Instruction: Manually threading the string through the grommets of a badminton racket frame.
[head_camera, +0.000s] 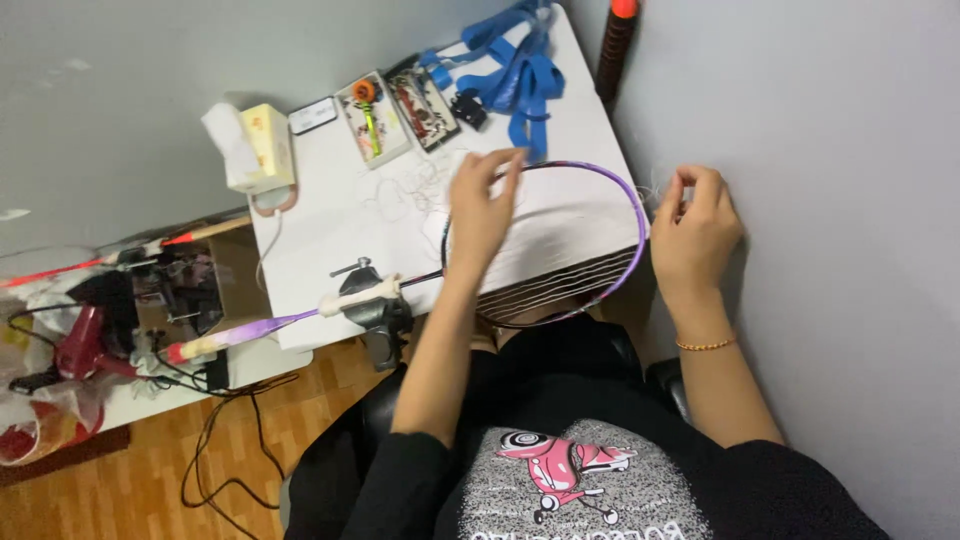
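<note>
Item: badminton racket (600, 285), purple frame, lying across the near edge of the white tabletop (330, 240), head toward the wall side, shaft held in a small grey clamp (375, 305) at the near edge.

Stringing: a band of white strings crosses the part of the head nearest the person; the rest of the head is open. Judged partly strung, most of it left to do.

Left hand (480, 210): fingers spread and extended, resting over the open part of the head, apparently touching string there; no closed grasp visible.

Right hand (695, 225): off the tabletop's wall-side edge, fingers curled, pinching a thin white string (655, 190) just beside the frame.

Loose coils of white string (400, 190): mid-tabletop, beyond the left hand.

Far edge: tissue box (262, 145), two small trays (395, 110) of odds and ends, blue straps (520, 65) at the far wall-side corner.

Beside the tabletop: a cluttered lower surface with a red hair dryer (85, 345) and black cables (220, 440) trailing onto the wood floor.
</note>
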